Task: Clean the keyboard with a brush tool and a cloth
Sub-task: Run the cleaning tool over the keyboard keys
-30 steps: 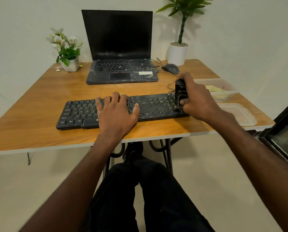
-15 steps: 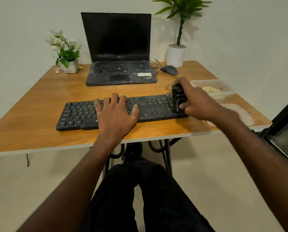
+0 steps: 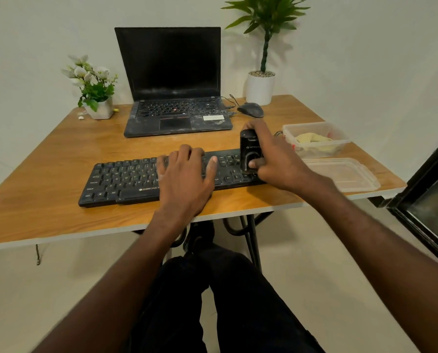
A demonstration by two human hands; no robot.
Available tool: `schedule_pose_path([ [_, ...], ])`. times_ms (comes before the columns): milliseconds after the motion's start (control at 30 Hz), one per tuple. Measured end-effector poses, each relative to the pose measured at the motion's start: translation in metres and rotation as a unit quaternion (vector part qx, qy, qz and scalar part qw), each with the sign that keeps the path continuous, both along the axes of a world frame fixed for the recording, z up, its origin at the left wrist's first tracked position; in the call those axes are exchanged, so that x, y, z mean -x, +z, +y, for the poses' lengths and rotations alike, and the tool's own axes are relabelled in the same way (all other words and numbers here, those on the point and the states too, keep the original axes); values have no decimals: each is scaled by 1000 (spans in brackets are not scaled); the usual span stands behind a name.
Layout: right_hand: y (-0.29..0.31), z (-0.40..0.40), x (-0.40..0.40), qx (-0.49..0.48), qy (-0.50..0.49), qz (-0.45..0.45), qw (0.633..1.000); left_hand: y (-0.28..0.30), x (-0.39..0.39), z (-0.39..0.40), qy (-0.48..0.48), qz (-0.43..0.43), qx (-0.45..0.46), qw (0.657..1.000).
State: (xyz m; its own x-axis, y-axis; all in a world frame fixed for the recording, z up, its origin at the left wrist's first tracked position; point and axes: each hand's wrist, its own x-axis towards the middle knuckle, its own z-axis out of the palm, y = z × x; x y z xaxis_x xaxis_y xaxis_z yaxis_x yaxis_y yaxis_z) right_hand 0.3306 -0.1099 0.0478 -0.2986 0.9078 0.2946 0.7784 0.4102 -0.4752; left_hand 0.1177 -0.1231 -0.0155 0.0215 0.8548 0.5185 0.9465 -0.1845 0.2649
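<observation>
1. On the wooden table [image 3: 59, 159], the black keyboard [image 3: 126, 179] lies across the near edge, in front of a laptop [image 3: 172, 98]; its keys look dusty, so cleaning seems far from finished.
2. The left hand [image 3: 184, 179] lies flat on the middle keys, fingers straight, gripping nothing, apparently to steady the board.
3. The right hand [image 3: 276, 159] curls round the black brush tool [image 3: 249, 154], thumb on its front, holding it upright on the keyboard's right end; brushing looks under way there.
4. The yellow cloth [image 3: 312, 141] sits in the clear container [image 3: 340, 138] beside the keyboard's right end, untouched, so wiping is judged still to come.
5. The container's lid [image 3: 345, 174] lies just in front of it.
</observation>
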Motion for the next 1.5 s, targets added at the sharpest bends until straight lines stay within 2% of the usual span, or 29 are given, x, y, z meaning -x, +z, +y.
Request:
schedule_pose_path([
  [100, -5, 1, 2, 5, 2, -20, 1000, -1, -25, 8, -37, 12, 19, 999],
  [200, -3, 2, -3, 16, 30, -16, 999, -8, -35, 15, -31, 25, 53, 998],
  [467, 19, 5, -43, 100, 94, 15, 990, -12, -36, 14, -14, 28, 44, 999],
  [567, 23, 7, -52, 58, 47, -2, 997, -11, -35, 14, -17, 28, 44, 999],
  [633, 19, 6, -46, 14, 25, 28, 999, -11, -36, 14, -19, 27, 44, 998],
  [700, 12, 3, -30, 0, 41, 50, 998, -11, -35, 14, -17, 31, 43, 998],
  [767, 7, 2, -19, -13, 67, 21, 997, -11, -35, 14, -16, 30, 40, 999],
  [833, 9, 2, -17, -6, 81, -9, 997, -11, -35, 13, -17, 29, 39, 999],
  [967, 22, 6, -36, 66, 78, -26, 994, -11, -36, 14, -13, 31, 39, 999],
  [1133, 15, 9, -45, -18, 9, 16, 1000, -12, -35, 15, -18, 33, 38, 999],
  [1233, 7, 10, -41, -8, 24, 36, 999, -12, -36, 15, -17, 32, 36, 999],
  [1400, 2, 15, -48, -46, -63, 32, 996, -12, -35, 14, -16, 25, 32, 999],
  [1500, 5, 14, -43, -16, -30, 32, 999, -13, -36, 14, -11, 25, 33, 999],
])
